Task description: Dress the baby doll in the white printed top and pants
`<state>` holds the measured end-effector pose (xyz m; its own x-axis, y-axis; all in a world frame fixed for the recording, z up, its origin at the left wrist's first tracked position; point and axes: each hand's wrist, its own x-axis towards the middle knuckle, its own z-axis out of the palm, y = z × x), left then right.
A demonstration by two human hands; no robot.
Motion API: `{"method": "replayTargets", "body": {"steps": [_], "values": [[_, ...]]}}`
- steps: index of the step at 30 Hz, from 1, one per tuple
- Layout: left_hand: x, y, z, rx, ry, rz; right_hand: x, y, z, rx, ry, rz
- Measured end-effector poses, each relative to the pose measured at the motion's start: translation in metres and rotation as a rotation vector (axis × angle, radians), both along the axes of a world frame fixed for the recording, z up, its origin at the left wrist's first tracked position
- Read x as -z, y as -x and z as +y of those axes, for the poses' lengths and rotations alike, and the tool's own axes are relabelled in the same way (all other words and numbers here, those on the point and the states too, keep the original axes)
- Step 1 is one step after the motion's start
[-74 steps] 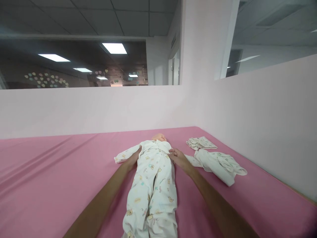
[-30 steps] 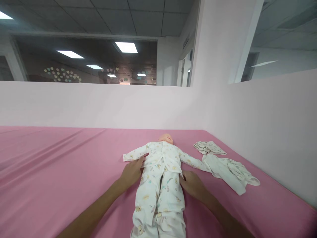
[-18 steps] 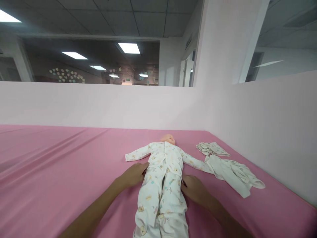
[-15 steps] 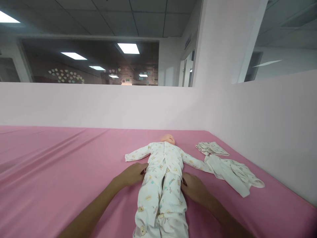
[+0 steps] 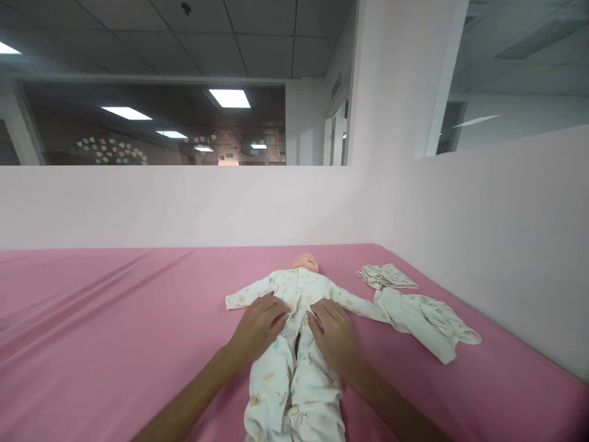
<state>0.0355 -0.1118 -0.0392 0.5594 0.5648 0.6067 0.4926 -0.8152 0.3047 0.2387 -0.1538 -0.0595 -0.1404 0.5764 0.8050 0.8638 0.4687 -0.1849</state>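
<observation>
A doll [image 5: 307, 263] lies on its back, its head toward the far wall. It wears a white printed baby top [image 5: 304, 281] with the sleeves spread out, and matching printed trousers [image 5: 271, 383]. My left hand [image 5: 261, 322] rests on the left side of the doll's waist, fingers stretched over the top's hem. On the other side of the waist my right hand [image 5: 335, 331] lies over the hem, its fingers extended and slightly apart. Both palms face down and are hidden. A dark gap shows at the trousers' crotch between the hands.
To the right lie a folded printed cloth [image 5: 389, 276] and a crumpled white garment [image 5: 427, 319], which touches the doll's right-hand sleeve. Pink sheeting [image 5: 115, 344] covers the surface. A white wall [image 5: 184, 205] with windows closes off the back and right.
Both hands have moved from the outer sides of the doll's waist up and inward onto its front. The view has shifted slightly. The doll and the garments at right lie as before.
</observation>
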Motion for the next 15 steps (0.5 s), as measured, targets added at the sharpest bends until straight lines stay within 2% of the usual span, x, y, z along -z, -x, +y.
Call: {"method": "replayTargets", "body": {"steps": [4, 9, 12, 15], "values": [[-0.001, -0.002, -0.006, 0.085, -0.029, 0.113, -0.001, 0.013, -0.004, -0.089, 0.119, -0.023], [-0.004, -0.001, -0.009, 0.105, 0.034, 0.084, 0.002, 0.013, -0.007, -0.189, 0.187, 0.059], [-0.003, -0.003, -0.011, 0.111, 0.101, 0.014, 0.005, 0.009, -0.009, -0.203, 0.144, 0.127], [0.003, -0.002, -0.006, 0.020, 0.180, -0.132, 0.006, 0.000, -0.009, -0.145, 0.013, 0.241]]}}
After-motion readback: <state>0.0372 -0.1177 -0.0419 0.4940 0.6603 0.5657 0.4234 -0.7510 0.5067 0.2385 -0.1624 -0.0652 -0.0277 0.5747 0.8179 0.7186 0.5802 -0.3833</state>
